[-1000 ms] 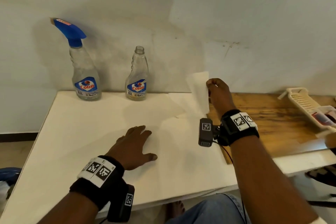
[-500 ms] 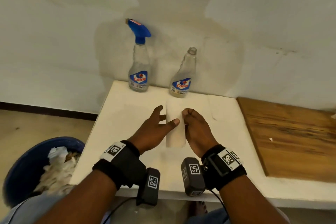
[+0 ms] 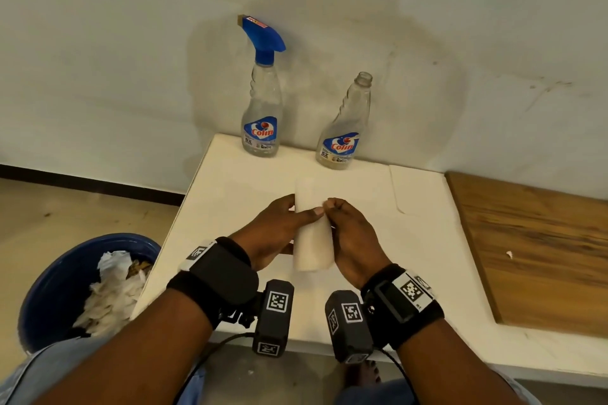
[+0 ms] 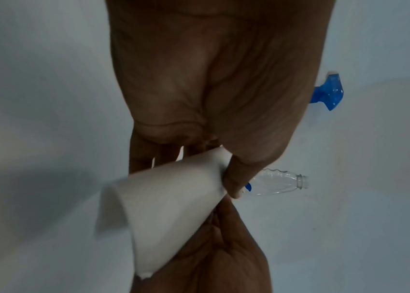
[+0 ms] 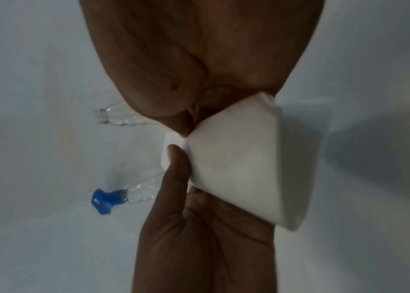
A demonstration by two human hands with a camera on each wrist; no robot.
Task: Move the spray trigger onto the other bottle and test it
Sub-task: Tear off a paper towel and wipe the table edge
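Left hand (image 3: 274, 233): holds the left side of a folded white paper sheet (image 3: 312, 233), thumb (image 3: 311, 213) laid across its top face, fingers hidden under it
Right hand (image 3: 353, 240): fingers curled, pinching the sheet's right edge close to the left thumb tip
Paper sheet: held between both hands above the near middle of the white tabletop (image 3: 411, 240); in the left wrist view it curls into a loose cone – whether it touches the surface I cannot tell
Spray trigger (image 3: 263, 38): blue, screwed onto the left bottle (image 3: 263, 115), nozzle pointing left towards the wall (image 3: 98, 59)
Left bottle: clear, upright, blue and red label, at the back edge of the tabletop against the wall
Right bottle (image 3: 345, 125): same kind, open neck with no cap, upright just right of the first, the two standing apart
Both bottles: well behind the hands – neither hand touches them
Wooden board (image 3: 533, 246): lies flat on the right part of the tabletop
Blue bin (image 3: 42, 299): on the floor to the left of the table, with crumpled white paper (image 3: 108, 293) inside
Wrists: each carries a black strap with a patterned tag and a small black camera block
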